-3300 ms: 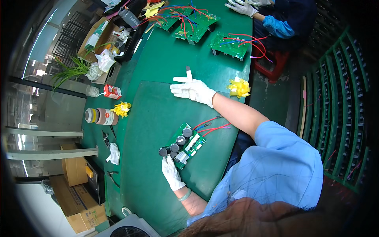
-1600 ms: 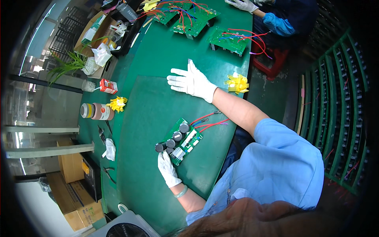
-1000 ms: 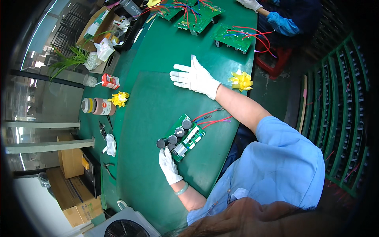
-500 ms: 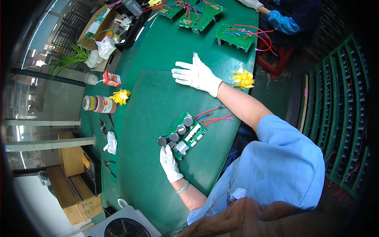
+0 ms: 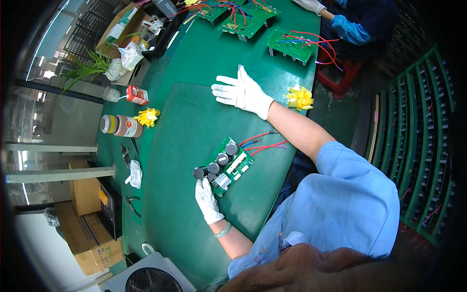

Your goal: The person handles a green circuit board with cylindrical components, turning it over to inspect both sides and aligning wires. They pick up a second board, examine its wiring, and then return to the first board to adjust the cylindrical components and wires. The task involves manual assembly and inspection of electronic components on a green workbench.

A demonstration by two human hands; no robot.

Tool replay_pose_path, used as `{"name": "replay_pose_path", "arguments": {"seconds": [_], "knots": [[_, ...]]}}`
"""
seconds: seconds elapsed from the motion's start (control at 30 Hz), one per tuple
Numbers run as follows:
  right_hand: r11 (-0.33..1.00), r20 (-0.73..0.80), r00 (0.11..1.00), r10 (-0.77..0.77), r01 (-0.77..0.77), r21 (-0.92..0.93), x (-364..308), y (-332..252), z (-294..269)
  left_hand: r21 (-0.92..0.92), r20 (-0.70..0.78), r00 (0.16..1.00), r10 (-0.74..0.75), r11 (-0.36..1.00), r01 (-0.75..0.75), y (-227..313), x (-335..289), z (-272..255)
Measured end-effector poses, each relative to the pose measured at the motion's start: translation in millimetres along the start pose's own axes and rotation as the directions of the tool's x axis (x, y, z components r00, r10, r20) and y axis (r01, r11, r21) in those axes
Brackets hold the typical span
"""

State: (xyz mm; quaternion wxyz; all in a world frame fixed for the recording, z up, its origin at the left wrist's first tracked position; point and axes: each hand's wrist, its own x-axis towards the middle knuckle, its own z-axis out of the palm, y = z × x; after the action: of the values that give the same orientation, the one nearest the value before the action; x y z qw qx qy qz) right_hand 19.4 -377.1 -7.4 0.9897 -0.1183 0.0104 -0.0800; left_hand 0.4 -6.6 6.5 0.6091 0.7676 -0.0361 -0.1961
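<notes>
1. Here's the circuit board (image 5: pixel 226 167), lying parts-up on the dark green mat (image 5: pixel 170 199) in front of the person, between the two gloved hands.
2. Its long axis runs on a slant, from low left up to the right; the wires (image 5: pixel 267 148) leave the upper-right end, pointing right toward the table's near edge.
3. Left hand (image 5: pixel 207 200): fingertips touch the board's lower-left end, by the last drum-shaped part; whether they truly grasp it, I can't tell.
4. Right hand (image 5: pixel 243 92): released, fingers stretched and thumb spread, well beyond the board.
5. Now the count: one board at hand, four black drums (image 5: pixel 222 159) in a row, at least two red wires and one blue.
6. Farther up, three other boards (image 5: pixel 288 46) can be made out.
7. Two yellow bundles (image 5: pixel 300 98), two pairs of pliers (image 5: pixel 132 207), one bottle (image 5: pixel 129 126), one red drink carton (image 5: pixel 137 95).
8. One co-worker's gloved hand (image 5: pixel 311 6) shows at the top edge.
</notes>
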Motion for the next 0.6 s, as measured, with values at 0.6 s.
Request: {"name": "replay_pose_path", "arguments": {"seconds": [0.6], "knots": [[1.000, -0.025, 1.000, 0.000, 0.000, 0.015, -2.1, -0.1, 5.9, 0.012, 0.031, 0.999, 0.042, 0.999, -0.042, -0.9, -0.7, -1.3]]}}
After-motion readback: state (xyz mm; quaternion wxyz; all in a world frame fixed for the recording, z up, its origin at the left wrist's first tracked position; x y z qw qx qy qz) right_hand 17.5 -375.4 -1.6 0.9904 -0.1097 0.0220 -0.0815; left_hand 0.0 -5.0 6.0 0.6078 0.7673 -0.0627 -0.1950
